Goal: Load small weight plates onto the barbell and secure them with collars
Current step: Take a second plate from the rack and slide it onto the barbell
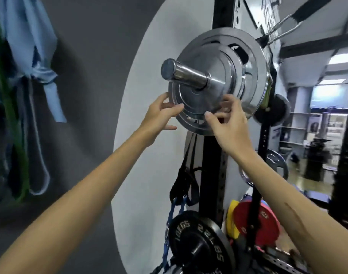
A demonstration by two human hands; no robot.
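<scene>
The chrome barbell sleeve (182, 73) points toward me at head height. Several silver plates sit on it: a large one (254, 62) at the back and smaller ones in front. The frontmost small plate (191, 113) hangs low on the sleeve. My left hand (159, 115) touches its left rim with fingers spread. My right hand (228, 121) pinches its lower right rim between thumb and fingers. No collar is visible on the sleeve.
A black rack upright (212, 175) stands behind the plates, with black straps (187, 175) hanging from it. Below are a black 10 kg plate (198, 246) and a red plate (256, 220). Blue and green resistance bands (21, 95) hang at the left wall.
</scene>
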